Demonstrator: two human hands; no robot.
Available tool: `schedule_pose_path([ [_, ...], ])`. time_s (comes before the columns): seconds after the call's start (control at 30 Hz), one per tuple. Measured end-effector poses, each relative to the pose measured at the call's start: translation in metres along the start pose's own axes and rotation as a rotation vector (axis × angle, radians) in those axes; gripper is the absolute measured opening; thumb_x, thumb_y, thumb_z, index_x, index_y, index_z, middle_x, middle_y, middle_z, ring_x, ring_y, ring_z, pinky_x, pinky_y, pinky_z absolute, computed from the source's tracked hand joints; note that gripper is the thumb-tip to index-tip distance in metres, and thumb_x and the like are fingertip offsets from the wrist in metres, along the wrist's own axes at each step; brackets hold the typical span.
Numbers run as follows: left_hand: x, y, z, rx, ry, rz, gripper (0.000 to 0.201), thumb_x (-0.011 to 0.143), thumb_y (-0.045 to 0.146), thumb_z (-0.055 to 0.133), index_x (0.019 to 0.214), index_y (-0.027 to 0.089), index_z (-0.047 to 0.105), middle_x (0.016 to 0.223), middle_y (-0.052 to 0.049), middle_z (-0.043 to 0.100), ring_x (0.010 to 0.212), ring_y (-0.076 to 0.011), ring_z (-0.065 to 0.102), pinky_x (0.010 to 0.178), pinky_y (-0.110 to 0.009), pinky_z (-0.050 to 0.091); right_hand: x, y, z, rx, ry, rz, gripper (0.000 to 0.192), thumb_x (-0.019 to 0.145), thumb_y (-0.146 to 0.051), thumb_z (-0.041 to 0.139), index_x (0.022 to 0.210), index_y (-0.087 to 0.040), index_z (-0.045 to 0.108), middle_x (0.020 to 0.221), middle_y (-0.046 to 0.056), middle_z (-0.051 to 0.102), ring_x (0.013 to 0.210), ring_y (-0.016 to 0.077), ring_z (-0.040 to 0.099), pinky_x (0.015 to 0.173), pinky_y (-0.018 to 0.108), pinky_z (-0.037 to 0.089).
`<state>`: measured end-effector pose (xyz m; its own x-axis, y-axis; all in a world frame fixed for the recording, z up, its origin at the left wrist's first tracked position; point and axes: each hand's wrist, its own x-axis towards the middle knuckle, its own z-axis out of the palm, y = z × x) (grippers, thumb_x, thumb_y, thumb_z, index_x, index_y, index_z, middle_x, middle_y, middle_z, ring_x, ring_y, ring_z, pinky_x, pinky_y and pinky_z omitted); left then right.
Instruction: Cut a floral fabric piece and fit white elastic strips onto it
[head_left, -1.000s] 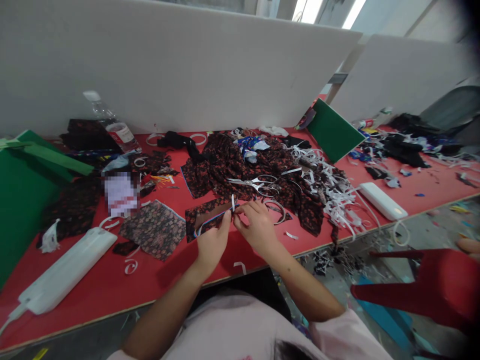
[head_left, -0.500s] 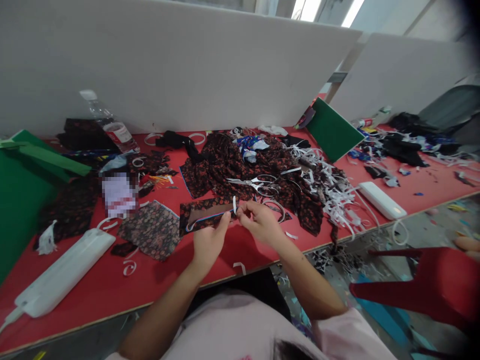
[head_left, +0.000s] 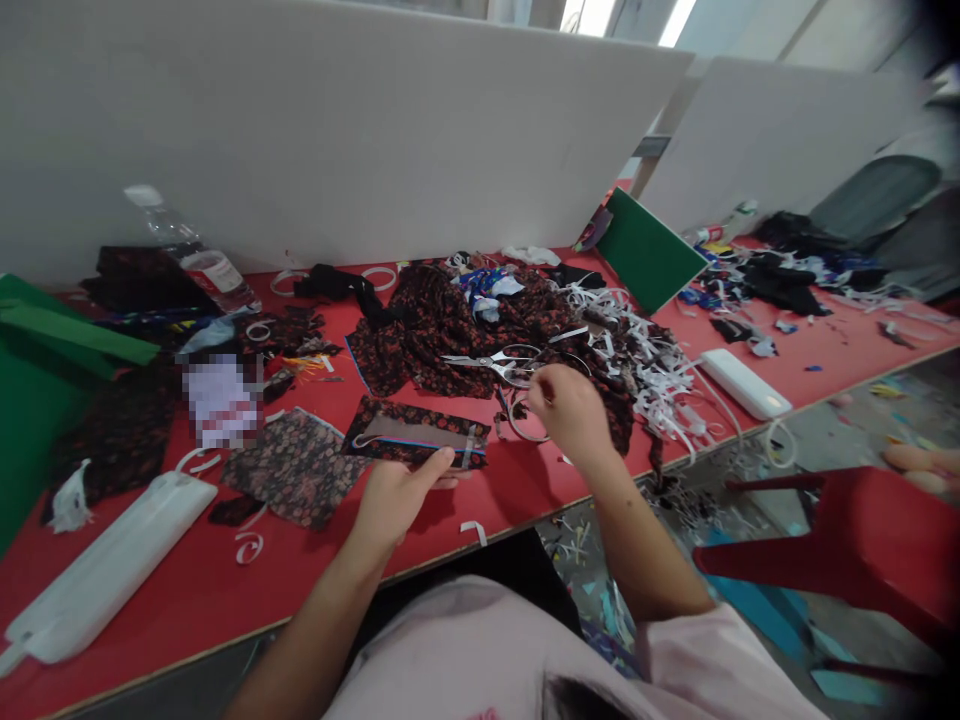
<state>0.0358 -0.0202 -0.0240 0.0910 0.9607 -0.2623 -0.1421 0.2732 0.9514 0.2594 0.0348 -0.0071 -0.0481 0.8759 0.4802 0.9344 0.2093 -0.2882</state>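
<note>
I see bare red surface (head_left: 225,580) near the front edge, open for my hands. Behind, the dark cloth heap (head_left: 450,320), scissors (head_left: 495,362) and white strips (head_left: 660,380) block the way.

Sewing workshop: red table (head_left: 187,580) strewn with fabric (head_left: 450,320), scissors (head_left: 495,362), trimmings (head_left: 660,375); white dividers (head_left: 337,130).
</note>
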Motion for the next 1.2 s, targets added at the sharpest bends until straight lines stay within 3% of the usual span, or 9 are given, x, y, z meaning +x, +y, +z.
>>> schedule_pose_path([
  [0.1, 0.000, 0.003, 0.000, -0.153, 0.022, -0.044, 0.029, 0.068, 0.035, 0.068, 0.086, 0.012, 0.066, 0.078, -0.009, 0.072, 0.067, -0.0229, 0.069, 0.062, -0.032, 0.056, -0.008, 0.041, -0.018, -0.256, 0.103, 0.256, 0.025, 0.073, -0.017, 0.050, 0.097, -0.016, 0.060, 0.072, 0.008, 0.063, 0.067, 0.0218, 0.053, 0.064, 0.032, 0.037],
  [0.17, 0.001, 0.004, 0.003, -0.257, 0.035, -0.078, 0.029, 0.069, 0.033, 0.068, 0.086, 0.011, 0.065, 0.078, -0.010, 0.072, 0.069, -0.0222, 0.069, 0.062, -0.030, 0.056, -0.020, 0.064, -0.030, -0.336, 0.139, 0.233, 0.042, 0.072, -0.015, 0.051, 0.113, -0.017, 0.056, 0.097, 0.013, 0.063, 0.083, 0.0255, 0.054, 0.072, 0.036, 0.039],
  [0.27, 0.004, 0.004, 0.013, -0.386, 0.070, -0.128, 0.027, 0.070, 0.032, 0.067, 0.086, 0.011, 0.063, 0.078, -0.011, 0.072, 0.074, -0.0212, 0.069, 0.067, -0.029, 0.055, -0.043, 0.073, -0.038, -0.268, 0.188, 0.308, 0.027, 0.078, -0.019, 0.047, 0.099, -0.017, 0.064, 0.087, 0.013, 0.065, 0.079, 0.0250, 0.055, 0.073, 0.038, 0.040],
  [0.37, 0.005, 0.000, 0.027, -0.480, 0.102, -0.139, 0.027, 0.072, 0.030, 0.064, 0.093, 0.014, 0.062, 0.091, -0.010, 0.071, 0.085, -0.0202, 0.068, 0.077, -0.031, 0.053, -0.063, 0.041, -0.029, 0.067, 0.160, 0.437, 0.025, 0.082, -0.031, 0.049, 0.094, -0.018, 0.066, 0.077, 0.009, 0.065, 0.072, 0.0224, 0.056, 0.070, 0.036, 0.042],
  [0.57, 0.002, -0.005, 0.050, -0.525, 0.168, -0.117, 0.024, 0.075, 0.033, 0.061, 0.089, 0.014, 0.062, 0.104, -0.012, 0.068, 0.102, -0.0215, 0.062, 0.088, -0.035, 0.049, -0.061, -0.052, 0.011, 1.353, -0.283, 0.590, 0.023, 0.075, -0.039, 0.061, 0.086, -0.019, 0.063, 0.077, 0.003, 0.064, 0.064, 0.0130, 0.056, 0.063, 0.027, 0.045],
  [0.77, -0.002, -0.017, 0.055, -0.485, 0.198, -0.014, 0.033, 0.076, 0.043, 0.059, 0.091, 0.015, 0.063, 0.109, -0.012, 0.066, 0.104, -0.0213, 0.061, 0.086, -0.034, 0.050, -0.045, -0.075, 0.025, 1.560, -0.231, 0.643, 0.019, 0.069, -0.031, 0.069, 0.064, -0.017, 0.057, 0.056, -0.003, 0.056, 0.055, 0.0090, 0.052, 0.059, 0.023, 0.043],
  [0.93, -0.003, -0.030, 0.031, -0.215, -0.016, 0.003, 0.027, 0.065, 0.029, 0.072, 0.089, 0.019, 0.067, 0.108, -0.006, 0.067, 0.107, -0.0196, 0.059, 0.094, -0.031, 0.045, -0.033, -0.056, 0.015, 1.584, -0.304, 0.634, 0.016, 0.065, -0.028, 0.071, 0.068, -0.016, 0.060, 0.059, -0.003, 0.058, 0.052, 0.0072, 0.050, 0.053, 0.021, 0.040],
  [1.07, 0.001, -0.018, -0.005, -0.163, -0.077, -0.130, 0.031, 0.068, 0.035, 0.069, 0.093, 0.017, 0.067, 0.095, -0.008, 0.070, 0.084, -0.0209, 0.066, 0.073, -0.031, 0.053, -0.027, -0.031, -0.005, 1.480, -0.457, 0.552, 0.015, 0.065, -0.025, 0.071, 0.072, -0.015, 0.062, 0.060, -0.003, 0.057, 0.050, 0.0065, 0.047, 0.052, 0.021, 0.037],
  [1.2, 0.001, 0.003, -0.010, -0.237, -0.374, -0.268, 0.047, 0.077, 0.050, 0.055, 0.104, 0.011, 0.062, 0.096, -0.015, 0.068, 0.074, -0.0196, 0.066, 0.063, -0.029, 0.052, -0.029, -0.025, -0.008, 1.336, -0.570, 0.442, 0.016, 0.067, -0.026, 0.070, 0.074, -0.014, 0.061, 0.061, -0.004, 0.056, 0.052, 0.0062, 0.045, 0.053, 0.021, 0.035],
])
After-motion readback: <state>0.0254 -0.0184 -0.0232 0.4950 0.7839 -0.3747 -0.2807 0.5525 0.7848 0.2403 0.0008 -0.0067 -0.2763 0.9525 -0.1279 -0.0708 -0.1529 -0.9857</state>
